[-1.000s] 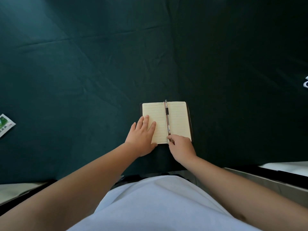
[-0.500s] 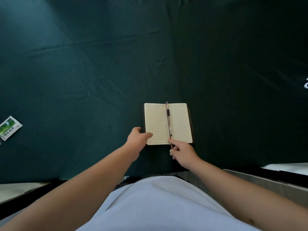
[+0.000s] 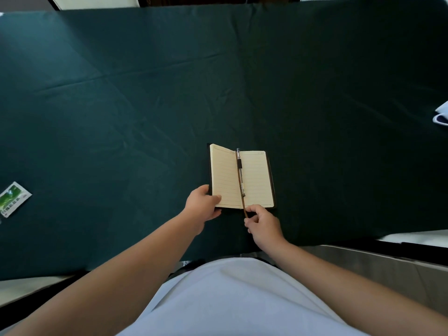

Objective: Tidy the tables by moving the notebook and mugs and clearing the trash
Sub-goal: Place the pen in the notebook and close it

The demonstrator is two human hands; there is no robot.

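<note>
The left hand [image 3: 202, 207] is clamped on the near-left corner of the open notebook [image 3: 241, 177], lifting that cover, while the right hand [image 3: 263, 224] pinches the ribbon bookmark [image 3: 244, 209] at the notebook's near edge. A pen [image 3: 239, 170] lies along the notebook's gutter, so closing well likely means folding the cover slowly over it. The notebook rests on the green-clothed bench [image 3: 121, 105]; a wrapper [image 3: 13, 198] lies far left of the notebook.

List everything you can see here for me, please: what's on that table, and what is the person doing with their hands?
notebook: one, cream lined pages, dark cover, open near the table's front edge, left page lifting
pen: one, clear with black grip, along the notebook's centre fold
ribbon bookmark: one, brown, trailing out below the pages
packet: one, green and white, far left
white object: one, cut off at the right edge
tablecloth: one, dark green
left hand: fingers gripping the notebook's left edge
right hand: fingers pinching the ribbon bookmark
</note>
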